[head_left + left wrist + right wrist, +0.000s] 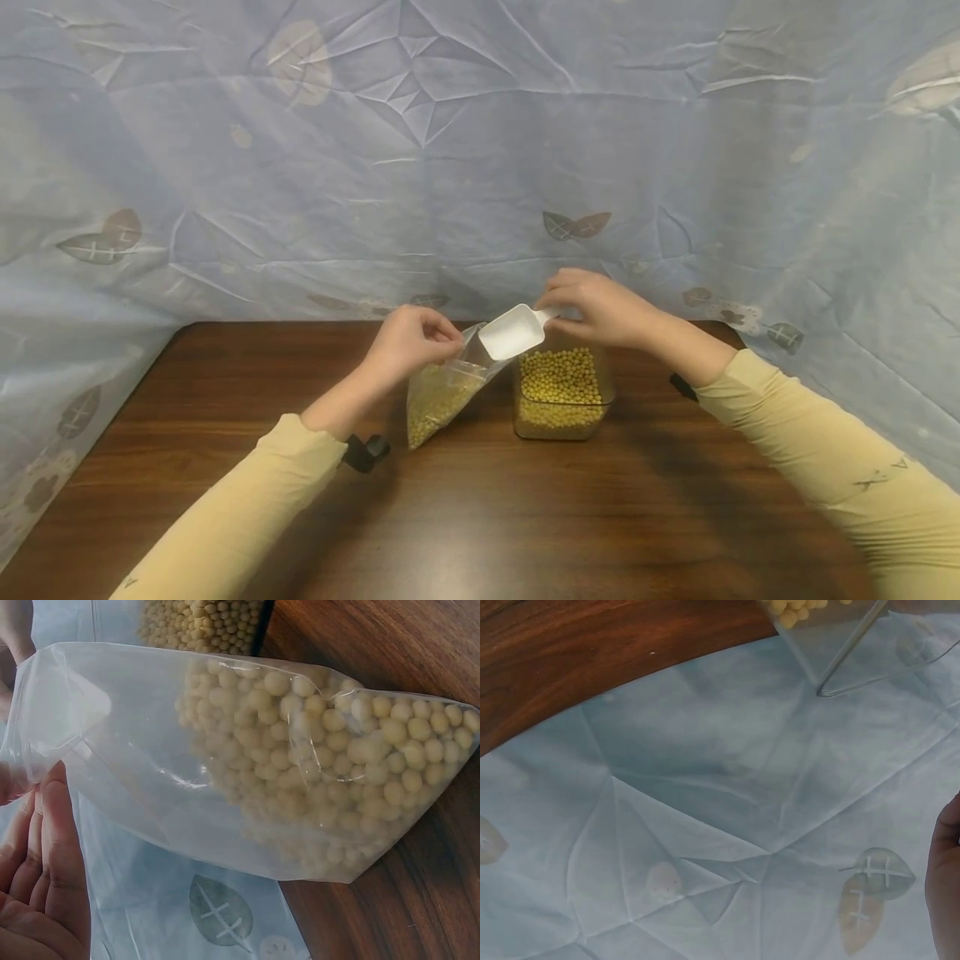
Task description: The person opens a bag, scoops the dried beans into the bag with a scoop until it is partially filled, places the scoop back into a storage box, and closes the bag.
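Fingers of the left hand [405,343] pinch the rim of a clear bag [142,772], while those of the right hand [600,308] grip a white scoop by its handle. Tipping beans into the bag seems the step in hand, likely at the end of a pour. Next, I judge, the right fingers should draw the scoop clear and dip for more, or set it aside if the bag holds enough, the left fingers keeping the mouth spread.

Beyond both sets of fingers hangs a patterned cloth [480,175]; below them spreads the wooden table [480,533]. From the left fingertips the bag slants downward; whether its bottom corner touches the table I cannot tell. Below the right fingers stands a clear container [551,432], just beside the bag. Between the two hands, the scoop [512,333] has its front at the bag's mouth, near the left fingertips, and its bowl shows no load. Yellow beans [558,375] fill much of the container under the right fingers; others lie in the bag's lower part, apart from the left fingertips.
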A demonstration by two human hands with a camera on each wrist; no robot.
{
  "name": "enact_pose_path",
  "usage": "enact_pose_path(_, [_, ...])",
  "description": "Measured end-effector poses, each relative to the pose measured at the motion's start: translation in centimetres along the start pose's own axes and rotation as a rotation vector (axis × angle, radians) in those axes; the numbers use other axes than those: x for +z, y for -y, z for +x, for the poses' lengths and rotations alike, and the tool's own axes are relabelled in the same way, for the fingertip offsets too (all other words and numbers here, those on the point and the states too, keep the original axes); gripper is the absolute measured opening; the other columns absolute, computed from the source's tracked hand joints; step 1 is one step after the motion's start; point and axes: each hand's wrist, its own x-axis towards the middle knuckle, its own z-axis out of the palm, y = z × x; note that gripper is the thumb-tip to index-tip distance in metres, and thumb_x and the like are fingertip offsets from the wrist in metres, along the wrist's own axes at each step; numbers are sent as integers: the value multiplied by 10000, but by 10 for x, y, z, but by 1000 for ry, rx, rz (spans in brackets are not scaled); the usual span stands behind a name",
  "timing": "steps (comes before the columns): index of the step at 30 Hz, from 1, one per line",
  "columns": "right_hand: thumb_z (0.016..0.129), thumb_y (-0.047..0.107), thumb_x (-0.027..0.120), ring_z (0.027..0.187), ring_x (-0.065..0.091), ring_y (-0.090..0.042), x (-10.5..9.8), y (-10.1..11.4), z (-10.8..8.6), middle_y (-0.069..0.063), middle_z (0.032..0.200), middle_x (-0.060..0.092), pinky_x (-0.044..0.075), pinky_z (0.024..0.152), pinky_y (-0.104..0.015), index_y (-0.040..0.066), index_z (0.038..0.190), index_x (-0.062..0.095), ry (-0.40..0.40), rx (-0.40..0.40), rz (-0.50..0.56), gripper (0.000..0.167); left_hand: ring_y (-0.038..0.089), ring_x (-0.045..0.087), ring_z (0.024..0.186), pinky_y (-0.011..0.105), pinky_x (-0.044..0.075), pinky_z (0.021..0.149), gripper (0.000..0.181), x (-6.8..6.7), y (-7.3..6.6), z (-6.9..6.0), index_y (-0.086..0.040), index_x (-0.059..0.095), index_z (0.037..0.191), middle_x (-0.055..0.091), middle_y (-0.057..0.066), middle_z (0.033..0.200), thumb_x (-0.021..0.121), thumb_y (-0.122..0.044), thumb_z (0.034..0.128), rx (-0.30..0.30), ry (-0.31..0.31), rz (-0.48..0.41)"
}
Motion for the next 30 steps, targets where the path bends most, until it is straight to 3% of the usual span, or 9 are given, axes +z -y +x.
enact_pose_path(7, [898,46,814,965,652,-264,-2,-6,-3,-103,997,734,553,899,-457,3,1079,789,20,22,5,188,193,761,730,254,565,641,121,-2,-1,1,-44,819,981,817,118,903,785,-151,937,12,-2,2])
enact_pose_path(17, [931,91,802,1006,679,-283,-12,-9,-15,-114,1061,747,574,924,-494,11,1162,785,77,91,2,245,164,746,711,247,547,627,125,-3,0,-1,-38,819,968,822,122,899,786,-153,934,0,-14,18])
enact_pose_path(27, [924,96,802,1246,658,-482,-26,-19,-35,-215,1159,772,480,1126,-634,-22,1149,783,133,183,0,254,182,759,748,249,562,651,139,-3,-1,-2,-43,816,994,819,122,916,780,-166,941,-27,-8,22])
enact_pose_path(30, [927,80,794,1158,701,-430,-28,-21,-39,-182,1097,770,536,1066,-593,-6,1127,795,161,181,8,218,207,768,761,251,563,652,136,-2,-1,-2,-44,816,991,818,121,917,777,-166,944,-27,-6,21])
